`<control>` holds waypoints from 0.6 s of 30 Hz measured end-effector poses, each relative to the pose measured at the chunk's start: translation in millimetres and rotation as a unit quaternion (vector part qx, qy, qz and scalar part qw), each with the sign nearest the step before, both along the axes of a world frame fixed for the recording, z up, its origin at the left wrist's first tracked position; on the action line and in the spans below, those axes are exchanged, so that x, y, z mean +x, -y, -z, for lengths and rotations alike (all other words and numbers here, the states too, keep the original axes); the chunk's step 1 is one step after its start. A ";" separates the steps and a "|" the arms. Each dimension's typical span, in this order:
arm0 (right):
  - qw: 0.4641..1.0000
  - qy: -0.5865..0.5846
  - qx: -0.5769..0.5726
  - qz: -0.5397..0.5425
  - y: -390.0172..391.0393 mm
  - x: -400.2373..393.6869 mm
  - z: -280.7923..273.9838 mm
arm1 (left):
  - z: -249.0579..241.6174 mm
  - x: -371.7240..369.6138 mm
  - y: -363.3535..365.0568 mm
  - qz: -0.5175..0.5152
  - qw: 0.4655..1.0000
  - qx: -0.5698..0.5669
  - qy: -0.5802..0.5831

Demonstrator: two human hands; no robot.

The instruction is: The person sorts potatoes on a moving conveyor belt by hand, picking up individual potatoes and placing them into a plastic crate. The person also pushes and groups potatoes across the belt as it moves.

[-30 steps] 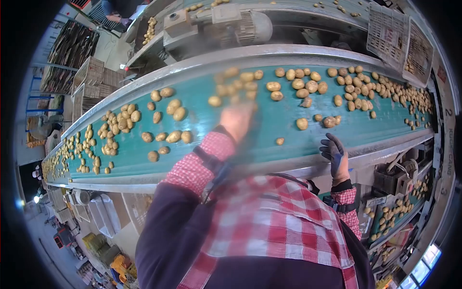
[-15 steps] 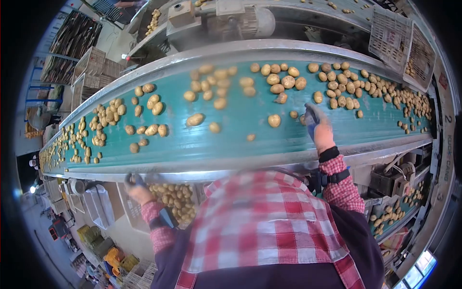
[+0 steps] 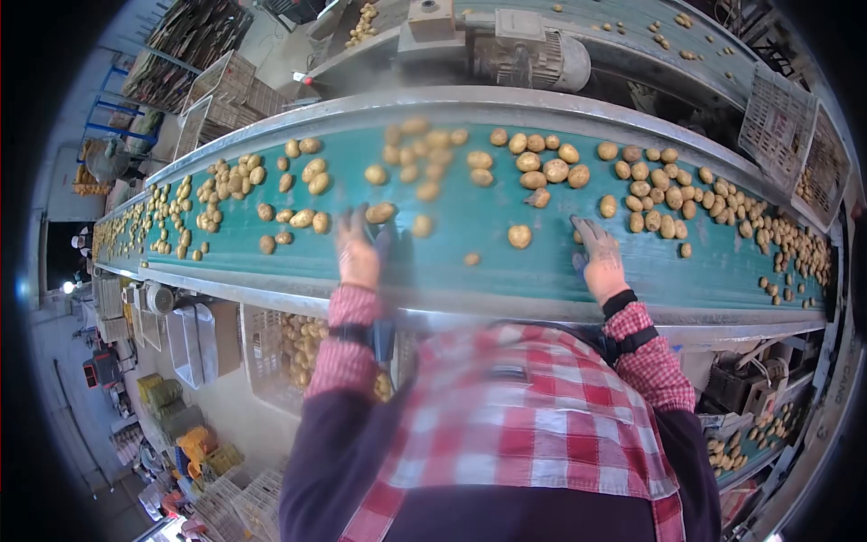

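A green conveyor belt (image 3: pixel 488 275) runs across in front of me, carrying several loose potatoes. My left hand (image 3: pixel 358 251) is blurred, in a dark glove, with its fingers up against a long potato (image 3: pixel 380 213); whether it grips that potato is unclear. My right hand (image 3: pixel 596 257), also gloved, lies palm down on the belt with fingers apart. It sits beside a small potato (image 3: pixel 578 237) and holds nothing I can see. A lone round potato (image 3: pixel 519 237) lies between my two hands. My sleeves and apron are red check.
A wire crate of potatoes (image 3: pixel 302 341) stands under the belt's near rail at the left. A grey motor (image 3: pixel 533 52) sits behind the belt. Plastic crates (image 3: pixel 787 126) hang at the far right. A lower belt with potatoes (image 3: pixel 750 438) runs at the bottom right.
My left hand has come up from the crate below the rail onto the belt, beside the long potato. My right hand has slid slightly toward me. The potatoes have drifted along the belt.
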State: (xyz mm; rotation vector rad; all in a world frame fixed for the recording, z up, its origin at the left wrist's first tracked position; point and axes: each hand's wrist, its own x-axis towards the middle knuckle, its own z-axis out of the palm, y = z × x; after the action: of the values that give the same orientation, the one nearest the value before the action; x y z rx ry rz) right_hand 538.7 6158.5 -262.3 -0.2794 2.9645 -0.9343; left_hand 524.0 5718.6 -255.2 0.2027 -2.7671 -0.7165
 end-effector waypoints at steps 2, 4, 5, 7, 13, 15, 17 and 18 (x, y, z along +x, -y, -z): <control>0.999 -0.002 0.051 0.005 -19.8 16.7 3.7 | 13.9 -27.9 -23.7 0.039 0.999 -0.011 0.036; 0.995 0.010 0.097 0.014 -43.7 32.5 6.2 | 29.0 -48.9 -49.8 0.040 0.998 -0.019 0.033; 0.994 0.014 0.104 0.026 -55.7 40.8 6.2 | 38.3 -56.2 -67.5 0.044 0.998 -0.019 0.034; 0.992 0.021 0.115 0.043 -72.6 52.6 4.9 | 33.9 -58.0 -106.5 0.034 0.997 -0.030 0.070; 0.998 -0.005 0.018 0.063 -124.0 72.9 18.5 | 26.4 -57.0 -165.4 0.112 0.993 0.029 0.036; 0.984 0.025 -0.122 0.130 -141.5 75.4 37.1 | 38.4 -53.5 -171.7 0.106 0.979 0.173 0.035; 0.893 0.112 -0.353 0.256 -162.9 71.7 53.9 | 46.2 -46.1 -181.2 0.087 0.941 0.323 0.056; 0.851 0.120 -0.410 0.305 -173.9 62.1 34.7 | 32.7 -38.8 -194.7 0.059 0.909 0.401 0.093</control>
State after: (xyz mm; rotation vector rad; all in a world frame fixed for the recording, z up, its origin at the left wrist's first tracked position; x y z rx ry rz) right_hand 600.8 6332.4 -297.0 0.7720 2.2429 -2.0761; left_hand 485.1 5913.3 -287.9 0.2694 -2.4848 -1.9256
